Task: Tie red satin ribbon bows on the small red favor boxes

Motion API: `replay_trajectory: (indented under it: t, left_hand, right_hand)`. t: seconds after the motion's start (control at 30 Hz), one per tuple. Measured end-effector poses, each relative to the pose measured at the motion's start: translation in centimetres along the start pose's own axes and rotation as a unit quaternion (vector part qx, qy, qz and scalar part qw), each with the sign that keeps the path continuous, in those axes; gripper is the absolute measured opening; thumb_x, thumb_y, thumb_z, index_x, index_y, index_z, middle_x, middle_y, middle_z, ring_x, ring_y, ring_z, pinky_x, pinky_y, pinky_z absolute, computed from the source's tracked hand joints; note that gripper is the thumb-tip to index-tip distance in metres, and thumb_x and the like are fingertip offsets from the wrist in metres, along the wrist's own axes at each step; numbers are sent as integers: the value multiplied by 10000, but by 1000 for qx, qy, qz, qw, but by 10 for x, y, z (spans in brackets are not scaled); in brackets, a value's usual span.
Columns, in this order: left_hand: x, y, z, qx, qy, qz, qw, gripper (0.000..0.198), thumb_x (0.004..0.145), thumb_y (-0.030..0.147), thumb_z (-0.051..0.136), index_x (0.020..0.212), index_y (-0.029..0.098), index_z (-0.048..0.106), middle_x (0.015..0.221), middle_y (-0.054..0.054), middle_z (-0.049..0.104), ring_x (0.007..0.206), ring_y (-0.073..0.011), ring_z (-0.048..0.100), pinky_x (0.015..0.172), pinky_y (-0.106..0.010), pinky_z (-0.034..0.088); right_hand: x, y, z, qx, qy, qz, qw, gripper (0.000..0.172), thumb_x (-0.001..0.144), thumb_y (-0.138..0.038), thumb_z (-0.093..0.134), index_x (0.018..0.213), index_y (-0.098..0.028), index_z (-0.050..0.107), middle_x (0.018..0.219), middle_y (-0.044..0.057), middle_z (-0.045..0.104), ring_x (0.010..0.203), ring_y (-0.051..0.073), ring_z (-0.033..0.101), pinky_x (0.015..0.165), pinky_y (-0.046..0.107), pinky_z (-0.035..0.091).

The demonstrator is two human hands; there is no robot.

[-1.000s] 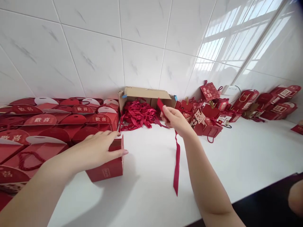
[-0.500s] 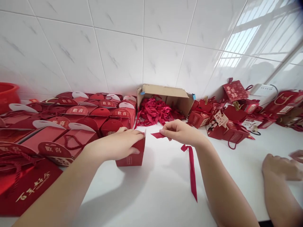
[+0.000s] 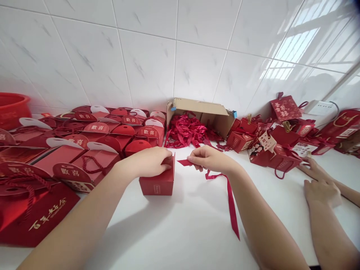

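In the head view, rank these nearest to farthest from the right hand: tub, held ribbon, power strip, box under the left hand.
1. Ribbon: pinched in the right hand.
2. Box: to its left, under the left hand.
3. Power strip: right, by the wall.
4. Tub: far left edge.

The left hand (image 3: 150, 161) and right hand (image 3: 209, 158) are bare, with slender fingers (image 3: 198, 152) and narrow wrists (image 3: 235, 167), adjoining an uncovered left forearm (image 3: 91, 210) and right forearm (image 3: 260, 213) that broaden toward the elbow ends.
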State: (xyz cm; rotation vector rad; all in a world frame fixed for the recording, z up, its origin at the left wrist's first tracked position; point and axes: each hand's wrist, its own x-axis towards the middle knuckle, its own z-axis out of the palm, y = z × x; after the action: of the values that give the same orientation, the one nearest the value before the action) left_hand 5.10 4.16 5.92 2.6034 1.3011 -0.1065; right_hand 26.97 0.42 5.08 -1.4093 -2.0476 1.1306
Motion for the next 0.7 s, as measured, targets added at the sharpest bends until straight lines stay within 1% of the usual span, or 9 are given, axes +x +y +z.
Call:
replay_trajectory:
  t: [0.13,0.3,0.5,0.57,0.7]
  left_hand:
    - [1,5,3,-15,-2,7,1000,104,783,267,461,750,206,539,865,-68,629,725,-232,598,554,-290,406]
    - [1,11,5,-40,-4,26,999,120,786,258,448,752,201,549,931,-77,618,718,-222,597,532,-281,400]
    - [2,7,4,-70,2,44,997,100,773,259,469,735,206,544,856,-51,634,706,-219,603,568,-279,420]
    - [1,3,2,-81,7,45,996,113,762,270,489,794,215,583,892,-47,645,726,-221,610,590,-277,430]
    - [-5,-5,-7,-105,15,59,993,260,760,293,518,979,248,649,1053,-41,644,853,-229,613,656,-265,451]
  right_hand:
    - [2,3,0,4,-9,2,1000,358,851,-483,504,673,-174,542,621,-11,548,562,99,486,492,231,335]
    - [3,2,2,4,-10,1,1000,360,853,-477,510,656,-177,536,613,-18,548,563,94,493,504,223,347]
    - [4,-2,7,8,-4,-7,1000,351,851,-442,519,625,-173,526,594,-23,548,550,88,490,520,219,356]
    - [5,-3,8,17,2,-9,1000,360,852,-443,515,612,-174,510,588,-23,546,538,85,479,498,217,331]
    - [7,-5,13,39,13,-18,999,378,866,-425,500,586,-171,490,560,-30,530,506,73,451,492,220,316]
